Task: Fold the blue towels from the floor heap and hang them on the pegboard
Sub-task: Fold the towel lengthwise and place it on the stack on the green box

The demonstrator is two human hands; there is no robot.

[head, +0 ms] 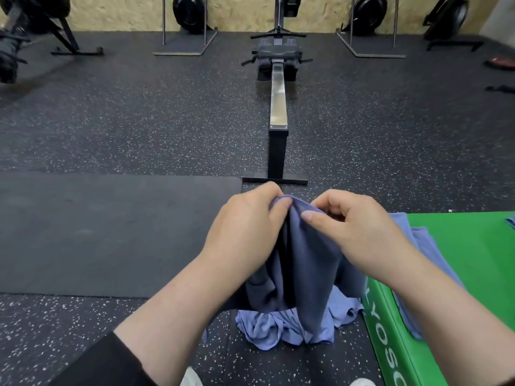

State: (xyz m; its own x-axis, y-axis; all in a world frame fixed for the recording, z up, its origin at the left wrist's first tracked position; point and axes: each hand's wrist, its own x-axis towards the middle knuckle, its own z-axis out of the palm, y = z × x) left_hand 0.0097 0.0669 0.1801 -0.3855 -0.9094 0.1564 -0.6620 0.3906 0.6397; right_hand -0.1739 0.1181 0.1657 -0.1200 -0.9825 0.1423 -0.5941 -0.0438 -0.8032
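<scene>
Partly hidden, fingers of left hand (245,221) and right hand (354,232) pinch blue towel (303,263).

Towel heap (281,327) left of box (459,246)

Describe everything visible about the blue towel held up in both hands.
The blue towel is soft, thin, slate-blue cloth. It hangs crumpled in vertical folds, its top edge bunched and pinched between the left hand and right hand. Its lower end meets the heap of blue towels on the speckled floor.
</scene>
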